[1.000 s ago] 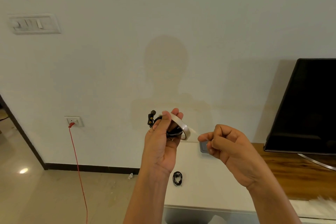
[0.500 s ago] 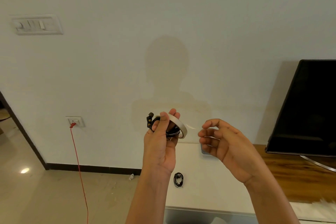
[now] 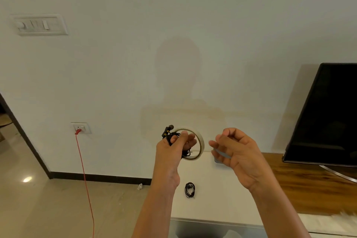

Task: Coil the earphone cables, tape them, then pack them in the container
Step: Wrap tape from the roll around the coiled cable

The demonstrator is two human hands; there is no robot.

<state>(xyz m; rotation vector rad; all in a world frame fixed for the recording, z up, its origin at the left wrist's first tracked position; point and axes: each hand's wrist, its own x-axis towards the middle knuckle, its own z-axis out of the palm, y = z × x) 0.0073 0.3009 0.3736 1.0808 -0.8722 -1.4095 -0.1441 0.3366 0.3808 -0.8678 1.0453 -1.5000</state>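
The left hand [image 3: 172, 152] is gripping a coiled black earphone cable [image 3: 168, 137] together with a tape roll [image 3: 202, 146]. The right hand [image 3: 239, 152] is hovering apart at its 3 o'clock, fingers loosely curled, holding nothing visible. A second coiled earphone [image 3: 189, 190] is lying at 6 o'clock on the white cabinet top [image 3: 216, 205]. A television [image 3: 328, 118] is standing at 3 o'clock. At 9 o'clock a red cord [image 3: 85, 179] is hanging from a wall socket [image 3: 80, 128].

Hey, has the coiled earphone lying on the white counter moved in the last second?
No. The coil lies on the same spot of the counter, at the same offset from the wall socket as before.
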